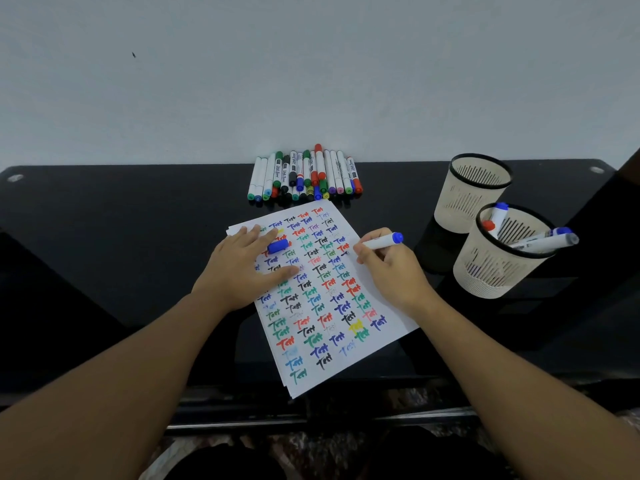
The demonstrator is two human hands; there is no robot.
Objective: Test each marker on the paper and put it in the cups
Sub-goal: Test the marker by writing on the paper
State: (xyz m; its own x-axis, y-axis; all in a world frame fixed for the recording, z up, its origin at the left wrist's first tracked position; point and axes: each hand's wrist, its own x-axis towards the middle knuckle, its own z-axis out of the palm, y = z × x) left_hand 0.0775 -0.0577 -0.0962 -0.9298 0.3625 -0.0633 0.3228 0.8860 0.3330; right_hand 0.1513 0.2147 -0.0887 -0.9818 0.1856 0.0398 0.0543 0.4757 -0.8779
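Both forearms enter from the bottom edge and reach over a black table (104,237) toward a sheet of paper (377,296). Paper lies tilted on the table, on top of further sheets, and is covered in rows of the word "Test" in red, green, blue, black and yellow ink. Left hand (242,268) lies flat on the upper left part of the paper, fingers straight and spread, pressing the sheet down; a blue cap (278,246) sits between its fingers, though exactly how it is held cannot be told. Right hand (391,268) has its fingers curled around a white marker (379,242) with a blue end, held in a writing grip; the blue end points up and right, and the tip points down at the paper near its right edge. Whether the tip touches the sheet cannot be told. Beyond the paper, a pile of markers (304,174) lies against the white wall (311,64), caps toward the camera. Two beige slotted cups stand at the right: the far cup (467,199) shows no contents, and the near cup (485,268), just beside it, holds several markers leaning on its rim.
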